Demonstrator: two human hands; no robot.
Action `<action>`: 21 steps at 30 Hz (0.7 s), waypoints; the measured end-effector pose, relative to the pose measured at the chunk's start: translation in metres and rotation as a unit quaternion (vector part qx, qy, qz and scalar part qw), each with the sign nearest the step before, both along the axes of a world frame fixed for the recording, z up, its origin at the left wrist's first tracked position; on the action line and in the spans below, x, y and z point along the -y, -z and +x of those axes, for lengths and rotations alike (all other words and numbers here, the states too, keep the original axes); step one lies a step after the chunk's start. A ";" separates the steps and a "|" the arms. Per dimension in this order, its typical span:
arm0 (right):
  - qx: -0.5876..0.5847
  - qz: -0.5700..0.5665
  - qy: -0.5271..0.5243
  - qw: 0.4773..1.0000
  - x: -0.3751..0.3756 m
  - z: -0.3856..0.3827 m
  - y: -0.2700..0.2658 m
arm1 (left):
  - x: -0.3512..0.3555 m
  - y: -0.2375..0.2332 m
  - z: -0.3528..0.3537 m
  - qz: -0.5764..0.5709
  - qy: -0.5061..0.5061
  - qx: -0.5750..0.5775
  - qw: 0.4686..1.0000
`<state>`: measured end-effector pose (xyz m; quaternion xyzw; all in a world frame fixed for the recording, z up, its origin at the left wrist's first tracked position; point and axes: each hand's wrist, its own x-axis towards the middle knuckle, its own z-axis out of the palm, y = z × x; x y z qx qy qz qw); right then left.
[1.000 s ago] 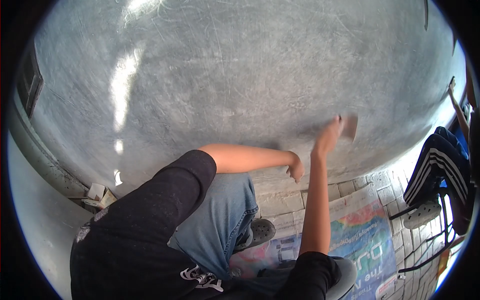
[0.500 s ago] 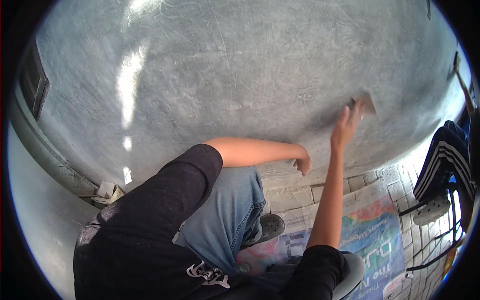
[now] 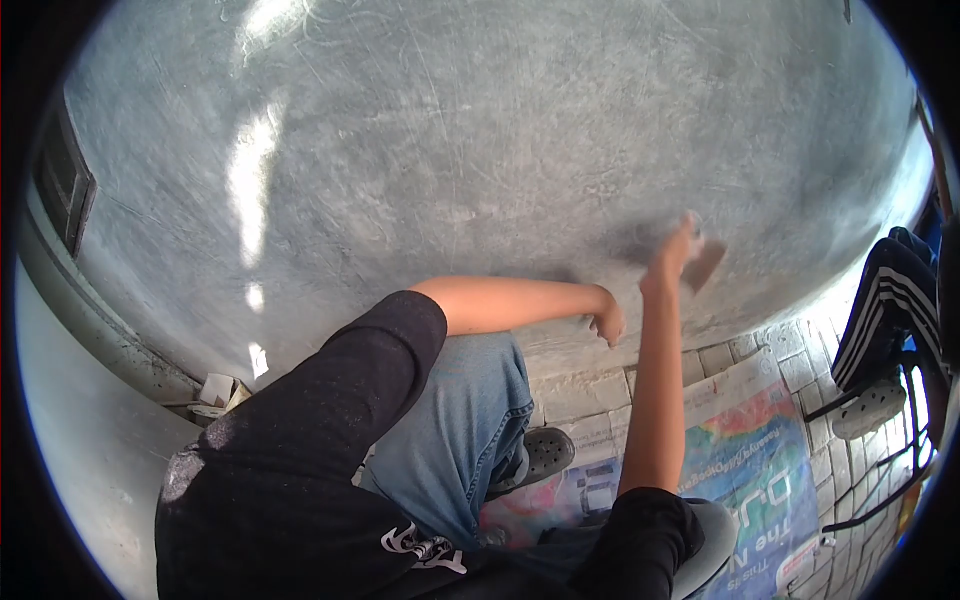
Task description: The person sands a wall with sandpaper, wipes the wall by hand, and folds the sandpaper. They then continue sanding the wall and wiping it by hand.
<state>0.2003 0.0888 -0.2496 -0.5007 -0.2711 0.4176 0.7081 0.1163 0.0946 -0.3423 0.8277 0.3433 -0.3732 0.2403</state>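
Note:
My right hand [image 3: 672,255] is up against the grey wall [image 3: 470,150], blurred by motion. It grips a flat, brownish rectangular scraper-like piece [image 3: 706,264], whose exact kind the blur hides. My left hand [image 3: 608,318] hangs loosely from a bent wrist in front of the lower wall, with the forearm across my raised knee [image 3: 480,360]. Its fingers droop slightly apart, and nothing shows in them.
Printed sheets [image 3: 745,480] cover part of the paved floor [image 3: 590,398] beneath me. At right, a person's striped trouser leg [image 3: 880,310] and grey clog [image 3: 868,410] are beside a dark metal frame [image 3: 870,515]. Small boxes [image 3: 218,390] lie at the wall's left foot.
My right hand has moved down and slightly left along the wall, and the flat piece has tilted with it. My left hand has stayed nearly still.

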 end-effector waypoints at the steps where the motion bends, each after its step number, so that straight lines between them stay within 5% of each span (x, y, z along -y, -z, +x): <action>1: 0.145 0.013 0.056 0.988 0.015 -0.016 -0.023 | 0.001 0.000 -0.002 0.003 0.003 0.011 1.000; 5: 0.447 0.246 0.061 0.858 0.073 -0.064 -0.064 | 0.003 0.000 -0.003 0.032 0.054 0.029 0.998; 6: 0.446 0.246 0.059 0.859 0.076 -0.067 -0.063 | 0.003 0.004 -0.003 0.030 0.056 0.034 0.997; 8: 0.594 0.302 0.090 0.740 0.081 -0.069 -0.061 | 0.000 0.008 -0.001 0.031 0.056 0.037 0.997; 11: 0.600 0.282 0.148 0.734 0.056 -0.043 -0.037 | -0.001 0.009 -0.002 0.029 0.060 0.048 0.997; 14: 0.368 0.191 0.175 0.893 0.028 -0.012 0.010 | 0.001 0.002 -0.003 0.028 0.060 0.049 0.997; 15: 0.270 0.154 0.173 0.935 0.021 -0.001 0.030 | 0.004 0.002 0.003 0.012 0.036 -0.032 0.999; 16: 0.003 0.121 0.090 0.989 0.012 0.006 0.055 | 0.006 0.001 0.000 0.014 0.012 -0.028 0.999; 17: -0.264 0.079 -0.001 0.961 0.005 0.011 0.075 | 0.004 0.002 0.001 0.016 0.014 -0.031 0.999; 21: -0.367 -0.068 -0.103 0.922 -0.007 0.006 0.071 | -0.015 0.026 0.001 0.001 0.016 -0.016 1.000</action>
